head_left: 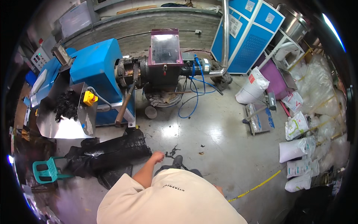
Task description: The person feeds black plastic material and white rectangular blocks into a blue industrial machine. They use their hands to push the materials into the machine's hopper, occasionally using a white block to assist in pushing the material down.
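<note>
My left hand [157,156] hangs low over the floor with its fingers curled in. Whether anything is inside them cannot be made out. Just left of it lies a large crumpled black sheet [112,153], spread over the floor. Thin black scraps [172,151] are on the concrete right beside the hand, near my shoe [178,159]. Of my right side only a sliver of skin [218,189] shows past my beige shirt; the fingers there are hidden.
Ahead stands a blue machine [95,58] with a metal hopper [80,106] holding black scraps and a long-handled tool [125,106] jutting out. Blue hoses [194,91] trail on the floor. A green stool [46,170] is at left; filled sacks [296,149] line the right.
</note>
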A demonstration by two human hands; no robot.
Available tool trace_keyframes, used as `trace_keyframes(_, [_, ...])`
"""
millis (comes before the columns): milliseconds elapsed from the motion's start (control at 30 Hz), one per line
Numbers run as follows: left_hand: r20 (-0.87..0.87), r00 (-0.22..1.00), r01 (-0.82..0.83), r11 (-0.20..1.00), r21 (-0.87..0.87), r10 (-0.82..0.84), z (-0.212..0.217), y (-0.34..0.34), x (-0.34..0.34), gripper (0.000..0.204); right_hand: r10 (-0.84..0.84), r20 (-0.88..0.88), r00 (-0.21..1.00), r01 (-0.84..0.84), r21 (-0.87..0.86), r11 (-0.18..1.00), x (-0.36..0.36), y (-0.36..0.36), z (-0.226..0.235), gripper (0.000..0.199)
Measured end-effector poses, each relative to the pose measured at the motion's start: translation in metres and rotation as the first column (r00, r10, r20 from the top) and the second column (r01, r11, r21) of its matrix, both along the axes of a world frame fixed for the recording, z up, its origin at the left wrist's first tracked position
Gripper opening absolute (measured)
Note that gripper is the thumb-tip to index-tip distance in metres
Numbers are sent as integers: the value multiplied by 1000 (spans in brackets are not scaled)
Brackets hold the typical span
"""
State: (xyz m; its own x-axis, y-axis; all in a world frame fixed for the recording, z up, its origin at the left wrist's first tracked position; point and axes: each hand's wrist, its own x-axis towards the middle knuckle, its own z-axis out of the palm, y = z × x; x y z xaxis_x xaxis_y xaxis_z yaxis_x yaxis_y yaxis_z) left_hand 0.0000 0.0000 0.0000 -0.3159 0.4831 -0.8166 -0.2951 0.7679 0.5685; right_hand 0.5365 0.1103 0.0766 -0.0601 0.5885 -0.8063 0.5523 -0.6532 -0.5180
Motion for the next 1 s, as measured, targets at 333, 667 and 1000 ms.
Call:
trace_keyframes(333, [-140,990,-40,997,-60,31,25,126,-33,20,-44,-29,999,39,-167,985,-74,169,9,24])
trace_keyframes(667, [-27,944,-321,900,-294,328,43,169,-2,19,22,31,999,-15,-192,981,-121,427,4,28])
trace_keyframes(1000, [4,801,-584,783,-216,598,79,243,-18,16,207,68,976,-206,-20,978,-241,649,23,24])
